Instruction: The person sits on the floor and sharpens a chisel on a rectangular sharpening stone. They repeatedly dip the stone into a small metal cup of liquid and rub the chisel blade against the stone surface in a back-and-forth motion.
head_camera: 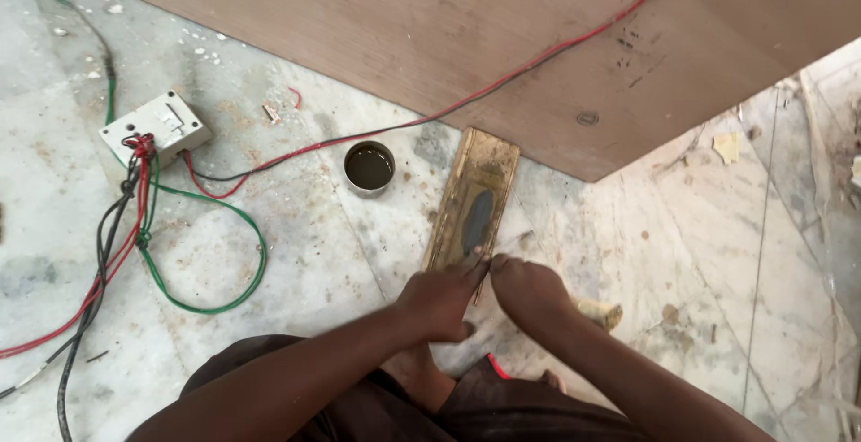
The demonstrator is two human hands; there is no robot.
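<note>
**Both hands press a blade to a sharpening block on the marble floor**

Nearest the camera, the person squats with knees drawn up, which brings both arms down over the work. The left hand (437, 301) is closed, its fingertips pressing on a thin flat blade (482, 272), probably a chisel. The right hand (531, 291) is curled around the tool's pale wooden handle (599, 314), which sticks out behind the palm. Two hands on one blade suggest a steady, held angle.

The blade's tip rests on the near end of a long yellowish sharpening block (473, 200) with a dark worn patch, lying flat on the marble floor (296, 254). Just left of the block's far end stands a small round tin of dark liquid (369, 168), within easy reach. Further left sits a white switch box (155, 127) with red, green and black wires. A plywood sheet (430, 30) covers the floor's far edge.
</note>
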